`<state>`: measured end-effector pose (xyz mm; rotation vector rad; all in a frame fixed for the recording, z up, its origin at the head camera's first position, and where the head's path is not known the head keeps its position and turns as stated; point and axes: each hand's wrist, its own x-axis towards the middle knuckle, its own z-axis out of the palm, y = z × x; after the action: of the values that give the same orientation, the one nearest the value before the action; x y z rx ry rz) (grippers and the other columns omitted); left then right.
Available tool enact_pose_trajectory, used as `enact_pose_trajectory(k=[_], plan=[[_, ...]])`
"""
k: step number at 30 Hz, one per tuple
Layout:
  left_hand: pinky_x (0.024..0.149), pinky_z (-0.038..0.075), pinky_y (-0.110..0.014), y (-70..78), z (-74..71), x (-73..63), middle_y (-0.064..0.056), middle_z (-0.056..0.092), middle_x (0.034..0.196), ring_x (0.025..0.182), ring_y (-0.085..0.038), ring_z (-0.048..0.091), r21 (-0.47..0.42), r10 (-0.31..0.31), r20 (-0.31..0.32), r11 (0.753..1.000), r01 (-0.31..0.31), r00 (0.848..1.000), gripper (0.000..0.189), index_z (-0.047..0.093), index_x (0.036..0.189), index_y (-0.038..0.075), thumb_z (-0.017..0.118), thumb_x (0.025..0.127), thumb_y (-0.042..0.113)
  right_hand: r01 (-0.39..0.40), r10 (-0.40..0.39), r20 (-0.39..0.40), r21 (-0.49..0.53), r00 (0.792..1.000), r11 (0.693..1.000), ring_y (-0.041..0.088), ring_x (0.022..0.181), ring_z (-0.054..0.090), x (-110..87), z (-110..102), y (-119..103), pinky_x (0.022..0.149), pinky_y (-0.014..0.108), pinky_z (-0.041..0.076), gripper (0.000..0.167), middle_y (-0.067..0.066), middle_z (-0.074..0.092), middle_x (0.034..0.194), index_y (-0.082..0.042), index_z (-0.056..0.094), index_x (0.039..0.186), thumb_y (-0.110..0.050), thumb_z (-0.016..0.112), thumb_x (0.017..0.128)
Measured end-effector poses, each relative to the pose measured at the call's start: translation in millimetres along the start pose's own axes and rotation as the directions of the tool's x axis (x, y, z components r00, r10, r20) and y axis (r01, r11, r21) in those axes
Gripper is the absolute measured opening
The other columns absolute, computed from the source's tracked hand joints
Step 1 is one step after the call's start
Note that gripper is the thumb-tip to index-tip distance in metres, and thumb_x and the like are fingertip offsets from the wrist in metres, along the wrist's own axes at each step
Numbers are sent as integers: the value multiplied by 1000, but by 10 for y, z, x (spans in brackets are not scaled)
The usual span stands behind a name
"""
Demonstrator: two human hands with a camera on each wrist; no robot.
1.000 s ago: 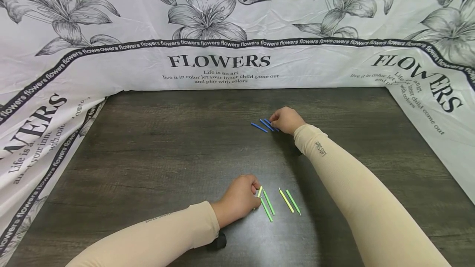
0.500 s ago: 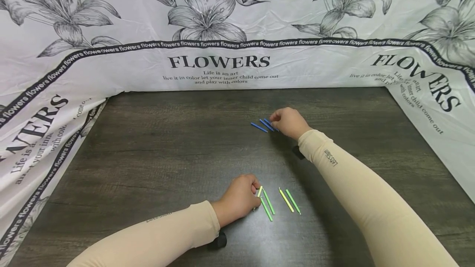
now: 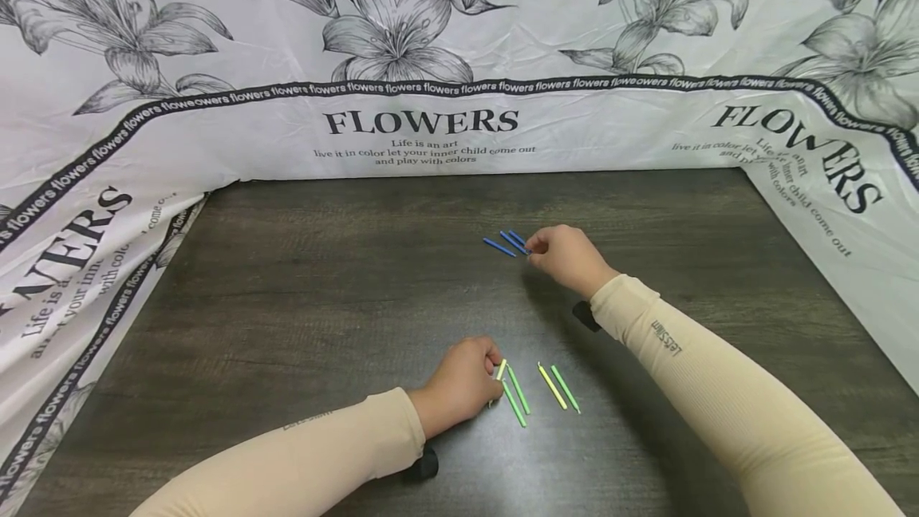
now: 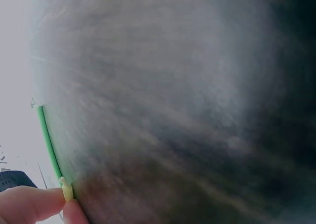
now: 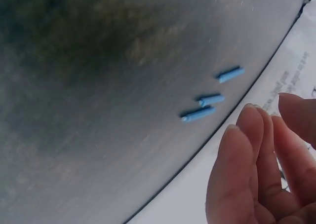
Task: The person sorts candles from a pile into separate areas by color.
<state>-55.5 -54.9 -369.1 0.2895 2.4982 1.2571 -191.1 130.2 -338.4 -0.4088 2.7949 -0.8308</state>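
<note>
Here's the left hand (image 3: 459, 381), pinching a pale yellow stick (image 3: 501, 370) close beside two green sticks (image 3: 514, 404). Farther up the dark table (image 3: 323, 278), the right hand (image 3: 565, 258) hangs loose, thumb parted from fingers, just beside three blue sticks (image 3: 498, 246). Another yellow stick (image 3: 552, 386) lies alongside another green stick (image 3: 565, 389).

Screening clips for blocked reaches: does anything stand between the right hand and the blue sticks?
Nothing visible does: head and right wrist views show no object between the right hand and the blue sticks on the table.
</note>
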Motion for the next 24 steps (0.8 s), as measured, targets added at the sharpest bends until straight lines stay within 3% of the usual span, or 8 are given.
enact_pose_trajectory(k=[24], plan=[[57,38,-25,8,0,31,-4,50,77,65,-15,45,41,-21,27,999,20,999,20,59,88,-1,67,71,-8,55,-54,-25,35,998,998,24,89,65,-532,120,-26,76,40,52,19,10,71,96,0,70,104,-8,66,88]])
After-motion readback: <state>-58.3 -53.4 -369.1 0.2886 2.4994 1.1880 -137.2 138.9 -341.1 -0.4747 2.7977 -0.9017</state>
